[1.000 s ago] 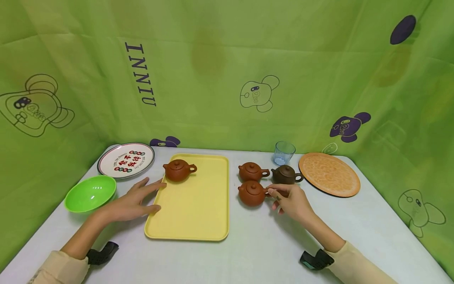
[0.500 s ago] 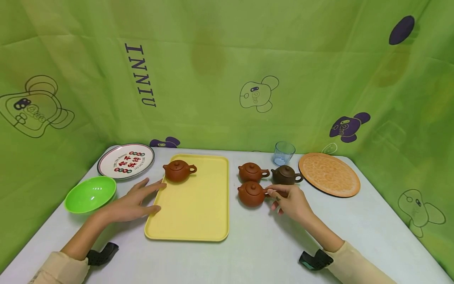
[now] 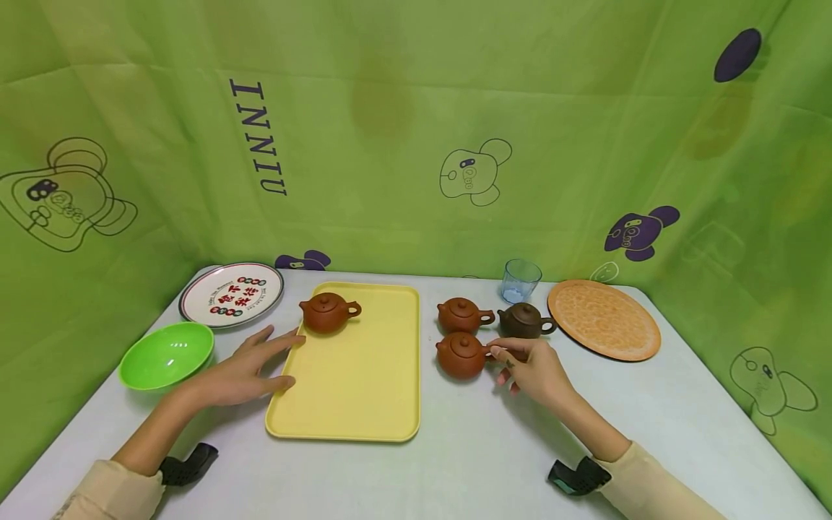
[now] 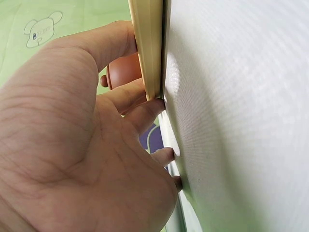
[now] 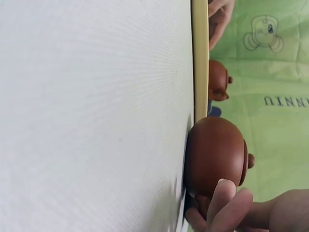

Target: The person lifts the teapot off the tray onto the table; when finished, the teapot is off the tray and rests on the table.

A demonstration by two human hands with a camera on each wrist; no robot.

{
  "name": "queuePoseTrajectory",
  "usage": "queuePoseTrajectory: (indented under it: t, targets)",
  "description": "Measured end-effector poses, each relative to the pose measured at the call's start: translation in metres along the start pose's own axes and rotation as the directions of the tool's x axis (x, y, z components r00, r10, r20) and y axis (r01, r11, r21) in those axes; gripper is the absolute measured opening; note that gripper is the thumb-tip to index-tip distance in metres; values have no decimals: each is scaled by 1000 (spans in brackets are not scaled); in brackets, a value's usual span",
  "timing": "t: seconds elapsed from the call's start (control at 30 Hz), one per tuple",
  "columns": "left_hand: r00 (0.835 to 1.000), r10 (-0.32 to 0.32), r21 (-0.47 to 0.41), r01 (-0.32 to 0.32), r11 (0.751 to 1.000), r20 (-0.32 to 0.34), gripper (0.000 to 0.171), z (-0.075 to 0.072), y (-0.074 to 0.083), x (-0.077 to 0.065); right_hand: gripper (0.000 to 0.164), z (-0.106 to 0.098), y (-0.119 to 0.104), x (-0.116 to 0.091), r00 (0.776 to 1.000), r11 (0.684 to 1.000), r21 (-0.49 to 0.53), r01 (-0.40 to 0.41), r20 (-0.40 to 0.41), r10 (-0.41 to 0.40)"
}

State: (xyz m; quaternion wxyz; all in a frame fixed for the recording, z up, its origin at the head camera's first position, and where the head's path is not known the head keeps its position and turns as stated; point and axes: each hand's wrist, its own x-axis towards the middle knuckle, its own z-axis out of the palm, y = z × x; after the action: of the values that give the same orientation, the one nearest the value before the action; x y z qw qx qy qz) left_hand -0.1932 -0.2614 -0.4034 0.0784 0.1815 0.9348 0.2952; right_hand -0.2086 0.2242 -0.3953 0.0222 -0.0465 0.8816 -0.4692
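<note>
My left hand (image 3: 243,372) rests at the left edge of a yellow tray (image 3: 351,390), thumb and fingertips touching its rim, fingers spread. On the tray's far left part stands a reddish-brown teapot (image 3: 327,314), handle pointing right. Right of the tray, my right hand (image 3: 534,367) pinches the handle of the nearest reddish-brown teapot (image 3: 462,356), which stands upright on the white table. In the right wrist view this teapot (image 5: 215,154) shows its round body, with the handle largely covered by fingers. Just behind it are another reddish-brown teapot (image 3: 460,315) and a dark brown teapot (image 3: 522,321).
At the back left lies a white plate (image 3: 214,307) with red characters, with a green bowl (image 3: 167,355) nearer, beside my left forearm. A clear blue glass (image 3: 521,280) and a round orange-brown board (image 3: 604,318) sit at the back right. Green curtain (image 3: 364,180) encloses the table.
</note>
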Motion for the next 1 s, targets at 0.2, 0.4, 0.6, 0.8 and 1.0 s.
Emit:
queuePoseTrajectory:
  t: [0.2,0.4,0.6,0.8,1.0]
  targets:
    - [1000,-1,4,1,1000,0,72,-1,0,1,23,1,1,0,1000,1000,-5,-14,-9,14]
    - [1000,2,5,-2,1000,1,71,-1,1,1,22,0,2,0,1000,1000,2,-10,-10,10]
    - [1000,-2,1,2,1000,5,71,-2,2,1,25,-2,3,0,1000,1000,7,6,-3,-6]
    - [1000,11,16,-11,1000,0,71,-1,1,1,34,-3,1,1,998,998,-49,47,-31,-48]
    - [1000,15,26,-15,1000,-3,71,0,1,1,35,-6,-4,3,996,996,-35,77,-41,-79]
